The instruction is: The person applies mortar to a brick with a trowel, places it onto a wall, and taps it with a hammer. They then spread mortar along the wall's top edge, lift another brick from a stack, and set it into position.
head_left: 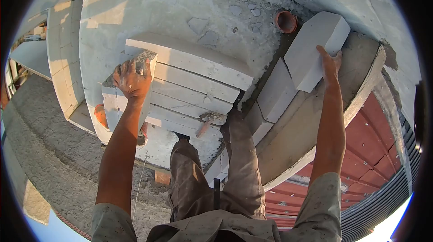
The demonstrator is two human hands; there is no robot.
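My left hand (133, 79) grips the top end of a white lightweight concrete block (148, 86) with a rough, grey broken end, fingers curled over it. This block leans beside several stacked white blocks (194, 86). My right hand (330, 64) is wrapped round the near side of another white block (311, 48), which sits on the block course along the low wall; its fingertips are partly hidden. A trowel-like hand tool (208, 122) with a wooden handle lies on the stack near my knees.
An orange pipe end (286, 22) stands in the far corner. White blocks (275, 91) line the ledge (288, 124) on my right. Beyond it lies a red metal roof (361, 161). An orange round object (100, 115) sits left. Broken flakes (198, 25) lie on the slab.
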